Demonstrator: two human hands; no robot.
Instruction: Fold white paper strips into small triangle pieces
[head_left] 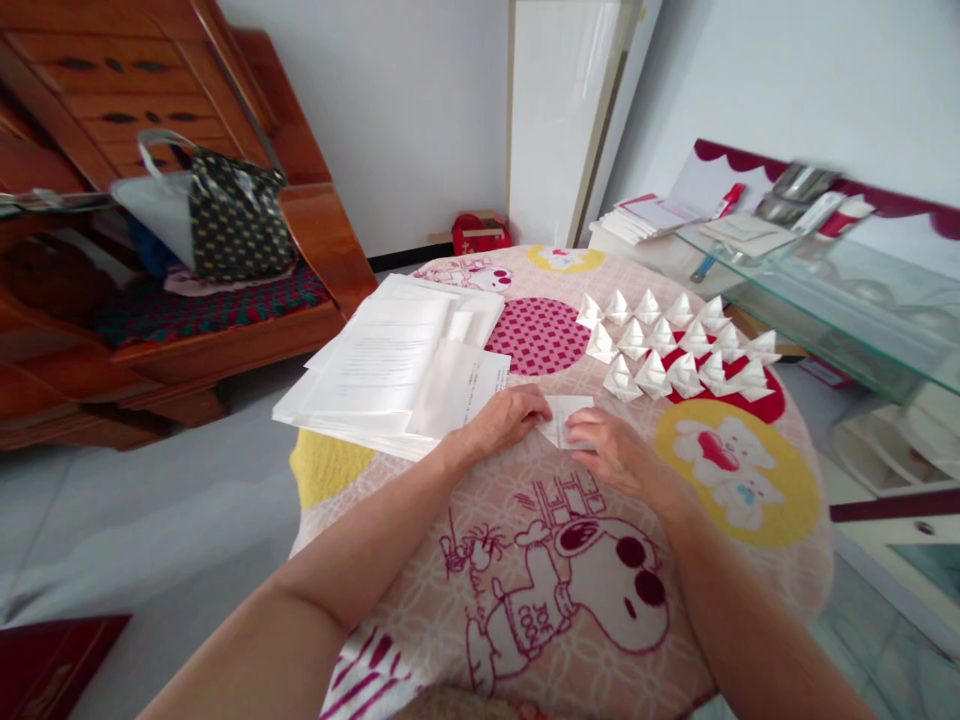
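A small piece of white paper with faint print lies on the cloth-covered table between my hands. My left hand pinches its left edge. Bent over the right side of the same paper are the fingers of my right hand. Beyond my right hand, folded white paper boats stand upright in three rows. To the left, a stack of white printed sheets spreads over the table, with a smaller printed sheet on its near right part, close to my left hand.
A patterned cloth covers the round table. Right of it, a glass shelf holds metal bowls and a cup, with papers stacked nearby. At left, a wooden bench carries a dotted bag. A red box sits behind the table.
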